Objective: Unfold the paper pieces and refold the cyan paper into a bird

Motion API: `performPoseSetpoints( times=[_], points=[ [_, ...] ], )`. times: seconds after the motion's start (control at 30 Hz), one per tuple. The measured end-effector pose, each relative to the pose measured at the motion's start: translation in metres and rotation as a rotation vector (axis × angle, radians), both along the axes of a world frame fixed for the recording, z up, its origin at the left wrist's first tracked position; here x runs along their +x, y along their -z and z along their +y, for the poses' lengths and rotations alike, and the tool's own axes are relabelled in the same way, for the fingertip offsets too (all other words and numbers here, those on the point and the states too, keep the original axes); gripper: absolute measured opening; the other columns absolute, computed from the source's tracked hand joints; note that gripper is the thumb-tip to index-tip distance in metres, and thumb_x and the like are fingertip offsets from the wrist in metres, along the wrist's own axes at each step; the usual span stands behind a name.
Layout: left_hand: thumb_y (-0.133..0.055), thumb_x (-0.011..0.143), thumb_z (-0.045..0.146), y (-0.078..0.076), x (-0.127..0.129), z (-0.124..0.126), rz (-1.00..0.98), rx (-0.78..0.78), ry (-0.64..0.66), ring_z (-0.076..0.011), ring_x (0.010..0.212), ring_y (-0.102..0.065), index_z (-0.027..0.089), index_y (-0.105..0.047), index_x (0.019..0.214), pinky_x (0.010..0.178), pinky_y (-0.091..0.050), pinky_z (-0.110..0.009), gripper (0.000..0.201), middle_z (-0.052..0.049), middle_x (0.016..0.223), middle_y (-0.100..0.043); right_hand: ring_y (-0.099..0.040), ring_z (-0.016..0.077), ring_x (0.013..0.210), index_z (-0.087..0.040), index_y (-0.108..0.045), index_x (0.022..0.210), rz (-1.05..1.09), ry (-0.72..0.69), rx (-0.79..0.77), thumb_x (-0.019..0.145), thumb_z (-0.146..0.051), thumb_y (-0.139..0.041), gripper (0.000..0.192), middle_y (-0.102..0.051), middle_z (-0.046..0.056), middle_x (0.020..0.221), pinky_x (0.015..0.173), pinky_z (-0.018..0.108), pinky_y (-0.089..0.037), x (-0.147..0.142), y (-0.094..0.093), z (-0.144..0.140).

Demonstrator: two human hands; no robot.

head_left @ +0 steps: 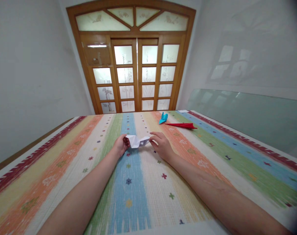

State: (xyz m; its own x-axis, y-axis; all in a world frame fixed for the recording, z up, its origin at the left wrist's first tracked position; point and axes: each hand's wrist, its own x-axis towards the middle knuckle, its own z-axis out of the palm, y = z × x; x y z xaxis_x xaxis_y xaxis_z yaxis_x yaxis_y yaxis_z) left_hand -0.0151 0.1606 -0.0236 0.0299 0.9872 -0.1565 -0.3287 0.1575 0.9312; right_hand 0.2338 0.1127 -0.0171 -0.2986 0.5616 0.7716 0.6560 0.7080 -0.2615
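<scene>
A small folded white paper [134,142] is stretched between my two hands, just above the blue and white stripes of the cloth. My left hand [121,145] pinches its left end, fingers curled behind. At the other end, my right hand [161,145] grips the paper's right tip between thumb and fingertips. The paper has angled creases and a raised fold; its underside is hidden. Beyond my right hand lie a folded blue paper piece [163,118] with upright points and a long, pointed red paper plane [182,125].
A striped, patterned tablecloth [94,182] covers the table. Wooden double doors [137,75] with glass panes stand past its far edge. A glass panel [248,114] leans along the right wall, and a plain wall is on the left.
</scene>
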Motion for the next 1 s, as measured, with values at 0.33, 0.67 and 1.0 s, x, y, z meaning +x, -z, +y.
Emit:
performPoseSetpoints(
  times=[0.33, 0.67, 1.0],
  points=[
    [-0.057, 0.081, 0.032, 0.006, 0.008, -0.006, 0.467, 0.239, -0.046, -0.0142, 0.053, -0.054, 0.019, -0.055, 0.070, 0.053, -0.043, -0.024, 0.018, 0.001, 0.061, -0.055, -0.056, 0.0259, 0.118, -0.024, -0.066, 0.092, -0.005, -0.037, -0.015, 0.091, -0.012, -0.060, 0.014, -0.064, 0.009, 0.124, 0.102, 0.047, -0.046, 0.000, 0.002, 0.001],
    [-0.063, 0.081, 0.019, -0.020, 0.033, -0.047, 0.889, 0.698, -0.093, -0.0312, 0.124, -0.048, 0.023, -0.067, 0.106, 0.106, -0.033, -0.041, 0.025, -0.012, 0.121, -0.062, -0.065, 0.0206, 0.103, -0.023, -0.065, 0.098, -0.040, -0.144, -0.068, 0.091, -0.008, -0.054, 0.020, -0.068, 0.008, 0.109, 0.089, 0.036, -0.054, -0.004, 0.001, -0.001],
    [-0.081, 0.063, 0.032, -0.042, 0.016, -0.031, 0.975, 0.599, 0.191, -0.0234, 0.066, -0.061, 0.024, -0.076, 0.083, 0.062, -0.038, -0.029, 0.022, -0.006, 0.074, -0.072, -0.063, 0.0216, 0.116, -0.022, -0.066, 0.107, -0.179, -0.240, -0.059, 0.094, -0.009, -0.052, 0.023, -0.064, 0.012, 0.130, 0.096, 0.039, -0.054, -0.010, 0.000, -0.008]
  ],
)
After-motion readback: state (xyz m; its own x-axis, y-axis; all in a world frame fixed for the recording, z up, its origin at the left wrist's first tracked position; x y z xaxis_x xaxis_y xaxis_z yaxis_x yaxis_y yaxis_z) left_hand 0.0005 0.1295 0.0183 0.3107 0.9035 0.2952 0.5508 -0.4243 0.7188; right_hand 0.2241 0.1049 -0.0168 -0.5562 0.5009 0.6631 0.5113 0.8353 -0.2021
